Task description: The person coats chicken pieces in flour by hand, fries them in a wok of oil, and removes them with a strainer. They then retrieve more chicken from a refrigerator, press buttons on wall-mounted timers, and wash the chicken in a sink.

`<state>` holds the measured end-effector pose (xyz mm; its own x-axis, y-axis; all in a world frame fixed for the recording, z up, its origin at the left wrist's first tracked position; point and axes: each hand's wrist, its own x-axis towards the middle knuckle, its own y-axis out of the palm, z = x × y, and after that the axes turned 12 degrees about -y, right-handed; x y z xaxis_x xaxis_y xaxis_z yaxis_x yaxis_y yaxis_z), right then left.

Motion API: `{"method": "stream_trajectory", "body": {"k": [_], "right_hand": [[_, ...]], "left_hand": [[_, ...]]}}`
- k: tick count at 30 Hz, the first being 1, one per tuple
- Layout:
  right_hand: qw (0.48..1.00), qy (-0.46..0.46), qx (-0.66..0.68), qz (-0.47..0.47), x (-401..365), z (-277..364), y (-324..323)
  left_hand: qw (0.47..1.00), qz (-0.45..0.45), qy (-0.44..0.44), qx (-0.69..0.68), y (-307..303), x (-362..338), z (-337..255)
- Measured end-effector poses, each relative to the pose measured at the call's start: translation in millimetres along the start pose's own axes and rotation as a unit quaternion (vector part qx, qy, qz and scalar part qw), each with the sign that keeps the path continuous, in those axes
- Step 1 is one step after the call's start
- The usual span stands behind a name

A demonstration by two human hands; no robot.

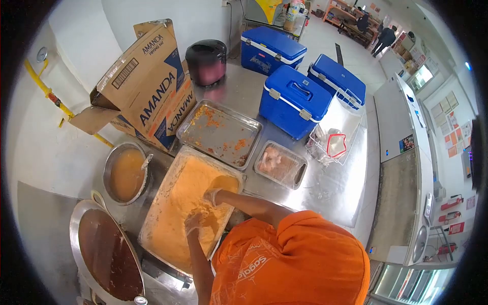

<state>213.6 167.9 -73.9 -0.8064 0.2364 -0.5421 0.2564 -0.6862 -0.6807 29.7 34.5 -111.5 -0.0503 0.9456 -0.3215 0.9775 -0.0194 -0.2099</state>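
Observation:
A large metal tray (154,205) holds a broad layer of orange-yellow breading powder (178,190). My left hand (193,222), in a clear glove dusted with powder, is down in the breading at the tray's near side. Close beside it, my right hand (213,196), gloved too, reaches into the powder with its fingers angled down. Between the hands lie rough clumps (206,213) of coated material. The powder hides most of my fingertips, so I cannot tell what they hold.
A bowl of yellowish liquid (127,175) and a wide pan of dark oil (109,254) stand left. Beyond are a crumb-strewn tray (218,134), a small tray with raw meat (279,162), a wire basket (330,145), a cardboard box (147,86) and blue coolers (295,99).

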Motion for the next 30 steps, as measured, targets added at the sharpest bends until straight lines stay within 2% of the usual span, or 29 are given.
{"method": "stream_trajectory", "body": {"k": [2, 3, 4, 5, 6, 8, 9, 11, 12, 13, 14, 15, 16, 17, 19, 21, 23, 24, 25, 26, 27, 29, 30], "right_hand": [[0.999, -0.023, -0.033, -0.006, 21.6, -15.4, 16.5], [0.997, -0.044, -0.068, -0.011, 22.6, -15.8, 13.1], [0.996, -0.045, -0.069, -0.011, 20.1, -16.8, 13.5], [0.996, -0.047, -0.068, -0.033, 1.9, -7.6, 4.7], [0.995, -0.048, -0.066, -0.055, -3.0, -8.9, 5.7], [0.997, -0.017, -0.053, -0.051, 16.2, -20.8, 24.5], [0.998, 0.013, -0.043, -0.047, 16.4, -20.3, 24.9], [0.996, -0.016, -0.09, -0.016, 0.7, -7.3, 6.5], [0.989, -0.047, -0.138, 0.016, -3.0, -3.6, 1.6], [0.989, -0.048, -0.138, 0.015, -0.3, -3.4, 4.6], [0.981, -0.061, -0.183, 0.01, 17.6, -16.3, 21.6], [0.971, -0.074, -0.227, 0.005, 29.6, -27.0, 32.1], [0.971, -0.074, -0.227, 0.003, 32.1, -31.7, 34.4], [0.983, -0.052, -0.175, -0.016, 33.2, -35.6, 36.1], [0.991, -0.03, -0.122, -0.036, 21.2, -30.2, 26.6], [0.996, 0.052, -0.071, -0.003, -19.1, 0.7, -3.7], [0.997, 0.034, -0.069, -0.028, -39.9, 16.3, -20.2], [0.996, 0.015, -0.067, -0.052, -44.5, 20.4, -22.6], [0.996, 0.016, -0.066, -0.051, -43.5, 19.5, -18.6], [0.996, 0.008, -0.051, -0.077, -40.9, 16.6, -13.1], [0.994, 0.0, -0.038, -0.104, -38.2, 11.6, -10.1], [0.995, 0.012, -0.036, -0.094, -36.1, 5.7, -8.8], [0.996, 0.023, -0.031, -0.081, -31.4, 1.0, -5.1]], "left_hand": [[0.966, 0.054, -0.238, -0.084, 1.4, -21.4, -79.7], [0.967, 0.053, -0.236, -0.084, -1.4, -18.3, -68.7], [0.99, 0.059, -0.11, 0.066, -5.6, -15.4, -52.1], [0.975, 0.063, 0.019, 0.214, -8.7, -12.4, -35.4], [0.975, 0.063, 0.02, 0.214, -8.6, -9.3, -28.4], [0.997, 0.003, -0.061, -0.045, -6.6, -6.9, -15.2], [0.997, 0.005, -0.061, -0.046, -6.1, -4.9, -8.6], [0.991, -0.024, 0.063, 0.114, -6.3, -1.7, 0.8], [0.991, -0.024, 0.063, 0.114, -6.7, -4.2, -10.2], [0.949, -0.019, 0.128, 0.287, -9.3, -6.5, -21.5], [0.873, -0.015, 0.189, 0.449, -10.3, -10.0, -42.6], [0.873, -0.016, 0.19, 0.45, -5.5, -16.0, -67.1], [0.971, -0.029, -0.015, 0.236, 3.2, -24.4, -92.5], [0.975, -0.038, -0.219, 0.0, 7.5, -28.6, -105.0], [0.977, -0.034, -0.211, 0.011, 0.7, -15.9, -65.5], [0.978, -0.028, -0.206, 0.022, -0.1, -14.1, -46.9], [0.947, 0.0, -0.214, -0.239, 1.8, -14.8, -52.9], [0.947, 0.0, -0.215, -0.24, 1.7, -16.0, -58.4], [0.977, -0.011, -0.194, -0.085, 1.5, -17.1, -64.3], [0.983, -0.021, -0.168, 0.073, 1.8, -18.5, -69.6], [0.983, -0.02, -0.165, 0.073, 2.1, -14.2, -55.2], [0.988, -0.001, -0.091, -0.128, -1.0, 0.8, -3.5], [0.988, -0.001, -0.089, -0.127, -3.0, 4.6, -0.8]]}}
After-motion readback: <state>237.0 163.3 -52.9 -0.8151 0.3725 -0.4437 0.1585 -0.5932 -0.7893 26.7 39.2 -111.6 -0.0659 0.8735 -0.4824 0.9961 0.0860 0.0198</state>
